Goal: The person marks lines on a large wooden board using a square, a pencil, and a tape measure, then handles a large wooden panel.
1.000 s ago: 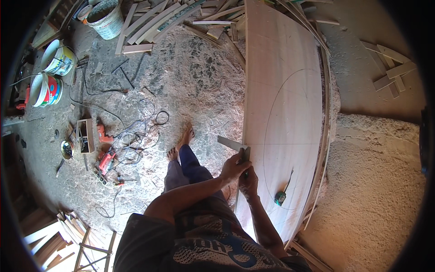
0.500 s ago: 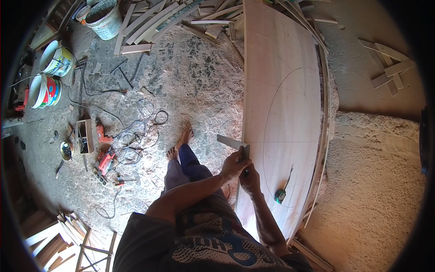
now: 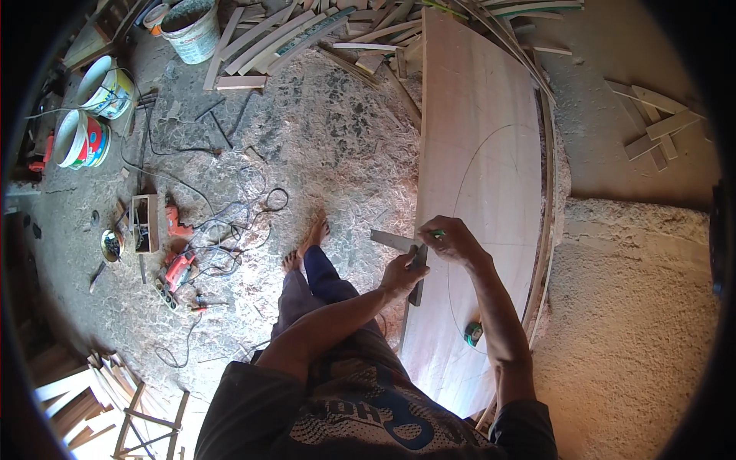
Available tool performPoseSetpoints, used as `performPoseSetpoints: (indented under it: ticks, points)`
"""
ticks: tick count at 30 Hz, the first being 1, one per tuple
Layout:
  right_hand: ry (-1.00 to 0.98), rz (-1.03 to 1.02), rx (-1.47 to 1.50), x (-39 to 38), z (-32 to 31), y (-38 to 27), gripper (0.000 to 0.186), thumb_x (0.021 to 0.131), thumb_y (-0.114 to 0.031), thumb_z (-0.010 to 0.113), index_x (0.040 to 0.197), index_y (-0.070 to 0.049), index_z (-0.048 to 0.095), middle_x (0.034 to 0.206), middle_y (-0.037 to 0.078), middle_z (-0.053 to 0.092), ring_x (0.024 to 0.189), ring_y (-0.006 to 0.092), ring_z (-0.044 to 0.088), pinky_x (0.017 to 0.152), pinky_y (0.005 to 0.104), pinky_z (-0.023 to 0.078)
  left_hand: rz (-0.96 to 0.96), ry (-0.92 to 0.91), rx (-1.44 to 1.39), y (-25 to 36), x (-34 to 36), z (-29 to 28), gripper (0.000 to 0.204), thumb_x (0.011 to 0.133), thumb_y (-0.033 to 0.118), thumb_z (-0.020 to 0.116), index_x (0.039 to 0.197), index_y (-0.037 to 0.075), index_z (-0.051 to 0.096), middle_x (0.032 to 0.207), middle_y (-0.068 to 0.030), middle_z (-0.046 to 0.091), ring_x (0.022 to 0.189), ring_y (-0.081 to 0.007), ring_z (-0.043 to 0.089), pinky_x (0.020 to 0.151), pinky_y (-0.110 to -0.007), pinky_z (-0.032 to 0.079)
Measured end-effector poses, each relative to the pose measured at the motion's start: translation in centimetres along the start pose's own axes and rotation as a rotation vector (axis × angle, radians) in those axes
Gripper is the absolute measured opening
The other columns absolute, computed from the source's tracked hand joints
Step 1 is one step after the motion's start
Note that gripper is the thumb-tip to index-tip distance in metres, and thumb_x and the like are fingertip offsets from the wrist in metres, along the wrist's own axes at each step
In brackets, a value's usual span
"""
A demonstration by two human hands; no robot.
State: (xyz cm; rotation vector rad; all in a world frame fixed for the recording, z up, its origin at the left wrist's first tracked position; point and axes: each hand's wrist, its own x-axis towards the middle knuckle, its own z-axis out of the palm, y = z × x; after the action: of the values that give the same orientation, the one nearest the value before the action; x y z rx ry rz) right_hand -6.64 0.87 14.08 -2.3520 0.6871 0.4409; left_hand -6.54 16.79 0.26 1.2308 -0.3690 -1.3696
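Note:
My left hand point(image 3: 401, 277) grips the stock of a try square point(image 3: 392, 240), holding it against the left edge of a long pale wooden board point(image 3: 491, 192). The square's metal blade sticks out leftward beyond the board. Just above the stock, my right hand point(image 3: 454, 239) pinches a slim green pencil point(image 3: 438, 233); its tip is hidden near the board's edge. A large oval outline and a cross line are drawn on the board. A green and black tape measure point(image 3: 474, 333) lies on the board, right of my left hand.
Red power tools point(image 3: 179, 270) and tangled cords point(image 3: 230, 230) lie on the shaving-strewn floor at left, beside a wooden box point(image 3: 144, 202). Buckets point(image 3: 82, 139) stand farther left. Wood strips point(image 3: 268, 38) pile up beyond; more offcuts point(image 3: 663, 123) lie at far right.
My right hand has moved up and away from beside my left hand to the board's edge above the square, and the green pencil now shows in it. My left hand keeps the square.

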Motion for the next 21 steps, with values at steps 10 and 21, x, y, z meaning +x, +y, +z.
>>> performPoseSetpoints:
  ticks: [10,21]
  points:
    - [-0.368,0.016,-0.449,4.9,1.5,-0.2,0.019,0.081,-0.022,0.064,0.095,-0.015,0.074,0.091,0.013,0.072,0.087,0.0305,0.07,0.079,0.0388,0.056,-0.006,0.019,-0.004,-0.1,-0.1,-0.1,0.075,0.085,0.031,0.075,0.143,-0.004,0.043,0.107,-0.012,0.069,0.095,-0.0155,0.065,0.085,-0.03,0.05]
    - [-0.395,0.117,-0.732,6.2,1.4,-5.3,0.027,0.073,-0.015,0.063,0.097,-0.009,0.074,0.094,0.012,0.073,0.093,0.0317,0.07,0.084,0.0411,0.057,0.08,0.03,0.014,-1.0,0.6,-0.2,0.082,0.081,0.037,0.074,0.144,-0.005,0.042,0.093,-0.0156,0.071,0.082,-0.0181,0.067,0.074,-0.03,0.052]
